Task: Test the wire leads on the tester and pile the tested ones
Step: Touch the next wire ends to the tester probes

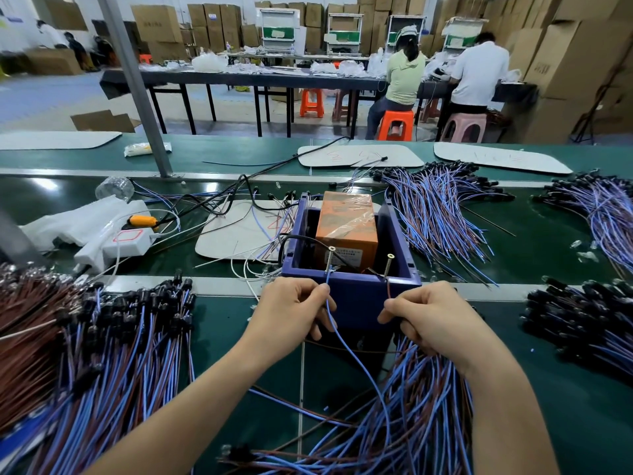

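Both hands (291, 311) (423, 318) pinch one wire lead (343, 341) at the tester (356, 296) rim.

Blue lead (334, 323) and brown lead (388, 290) touch screws (331, 259) on purple tester (356, 294).

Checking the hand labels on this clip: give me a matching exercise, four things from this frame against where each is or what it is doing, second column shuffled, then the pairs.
Things:
1. left hand
2. right hand
3. orange box
4. white power strip

Places or states:
A. lies to the left of the blue bin
B. pinches the brown wire
C. stands inside the blue bin
D. pinches the blue wire

Pairs: 1-D, 2-B, 3-C, 4-A.
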The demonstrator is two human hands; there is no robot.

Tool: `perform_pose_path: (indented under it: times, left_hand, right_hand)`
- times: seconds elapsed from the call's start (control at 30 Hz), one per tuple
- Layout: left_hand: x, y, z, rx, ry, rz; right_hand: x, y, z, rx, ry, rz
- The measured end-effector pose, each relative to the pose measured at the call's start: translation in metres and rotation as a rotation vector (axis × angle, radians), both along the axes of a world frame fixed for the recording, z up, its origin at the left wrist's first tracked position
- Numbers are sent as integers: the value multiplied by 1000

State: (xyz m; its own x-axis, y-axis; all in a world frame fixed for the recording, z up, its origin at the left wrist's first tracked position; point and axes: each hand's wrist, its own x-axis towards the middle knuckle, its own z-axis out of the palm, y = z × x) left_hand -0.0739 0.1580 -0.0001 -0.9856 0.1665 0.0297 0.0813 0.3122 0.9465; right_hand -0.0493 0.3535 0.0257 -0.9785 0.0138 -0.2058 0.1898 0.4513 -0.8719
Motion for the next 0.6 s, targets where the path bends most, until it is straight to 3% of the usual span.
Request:
perform_pose_path:
  times: [0.6]
  left_hand:
    - [-2, -1, -3, -2, 12, 6]
  right_hand:
    - [0, 1, 2, -10, 36, -8]
